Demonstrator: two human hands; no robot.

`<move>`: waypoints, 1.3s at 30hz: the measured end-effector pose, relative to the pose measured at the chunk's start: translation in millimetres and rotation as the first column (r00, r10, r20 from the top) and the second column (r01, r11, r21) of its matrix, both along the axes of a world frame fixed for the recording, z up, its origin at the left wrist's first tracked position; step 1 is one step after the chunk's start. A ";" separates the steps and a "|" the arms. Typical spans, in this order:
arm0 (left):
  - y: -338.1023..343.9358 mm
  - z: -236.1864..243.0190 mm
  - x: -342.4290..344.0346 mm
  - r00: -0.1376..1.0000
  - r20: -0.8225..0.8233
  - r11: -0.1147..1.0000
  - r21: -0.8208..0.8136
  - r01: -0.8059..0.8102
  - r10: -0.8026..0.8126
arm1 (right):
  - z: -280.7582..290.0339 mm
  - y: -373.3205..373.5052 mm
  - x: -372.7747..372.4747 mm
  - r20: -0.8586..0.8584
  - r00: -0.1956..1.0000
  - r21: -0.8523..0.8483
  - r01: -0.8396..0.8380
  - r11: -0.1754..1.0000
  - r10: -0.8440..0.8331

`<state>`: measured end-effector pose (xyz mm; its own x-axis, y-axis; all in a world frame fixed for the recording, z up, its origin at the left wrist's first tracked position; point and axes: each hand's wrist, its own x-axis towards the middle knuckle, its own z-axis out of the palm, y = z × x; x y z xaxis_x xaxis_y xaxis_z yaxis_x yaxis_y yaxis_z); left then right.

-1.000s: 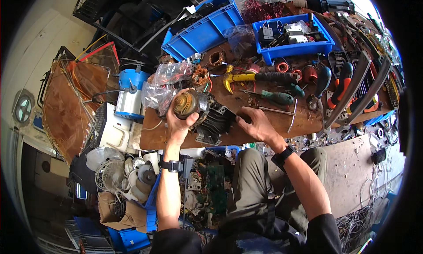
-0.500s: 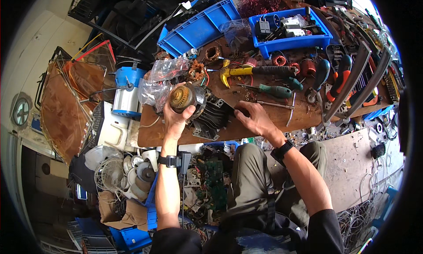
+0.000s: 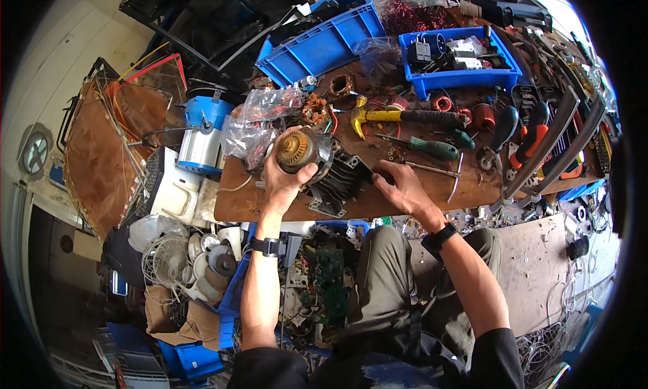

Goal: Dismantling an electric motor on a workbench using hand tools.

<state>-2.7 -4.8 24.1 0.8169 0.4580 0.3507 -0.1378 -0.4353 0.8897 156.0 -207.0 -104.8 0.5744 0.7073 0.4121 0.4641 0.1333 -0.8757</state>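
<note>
My left hand [image 3: 279, 184] is wrapped round the rounded metal end of an electric motor [image 3: 324, 153], thumb in front. A brass-coloured ridged disc [image 3: 295, 150] faces up at that end. The motor's black finned housing [image 3: 335, 190] slants down to the right, over the bench's front edge. At its right end my right hand [image 3: 406, 192] has bent fingers closed against the black part; the fingertips are partly hidden. Just beyond the hands lie a yellow claw hammer [image 3: 388, 117], a green-handled screwdriver [image 3: 432, 148] and a metal T-handle wrench [image 3: 456, 178].
Blue crates [image 3: 324, 41] and a blue tray of parts [image 3: 466, 75] stand at the back of the wooden bench [image 3: 250, 203]. Copper coils [image 3: 314, 109] and plastic bags [image 3: 266, 105] lie left. Upright curved metal bars [image 3: 550, 143] rise right. Circuit-board scrap [image 3: 327, 274] lies below.
The view has shifted slightly, so the bench and its things appear a little further right. Both hands keep about the same position on the motor.
</note>
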 end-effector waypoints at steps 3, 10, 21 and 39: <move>-0.9 0.5 -0.3 1.000 -0.002 1.000 0.011 -0.007 0.007 | 4.7 -1.4 -1.8 -0.054 0.998 -0.091 -0.041 0.995 0.036; 2.2 0.4 -2.2 0.999 -0.009 0.997 0.062 -0.035 0.035 | 5.6 -0.3 -1.3 -0.044 0.999 -0.054 -0.016 0.998 0.013; -3.2 2.0 -3.2 1.000 0.000 0.998 0.061 -0.030 0.030 | 7.7 -0.6 -3.3 -0.005 1.000 -0.097 -0.002 0.995 0.001; -19.8 -6.7 -13.6 0.996 0.085 0.997 0.078 -0.018 0.011 | 1.7 2.9 -3.9 -0.015 1.000 -0.054 -0.001 0.999 0.000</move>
<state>-16.3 -24.6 17.4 0.7764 0.4380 0.4532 -0.2040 -0.5057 0.8382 152.1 -204.2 -103.1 0.5799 0.7282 0.3652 0.4513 0.0861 -0.8882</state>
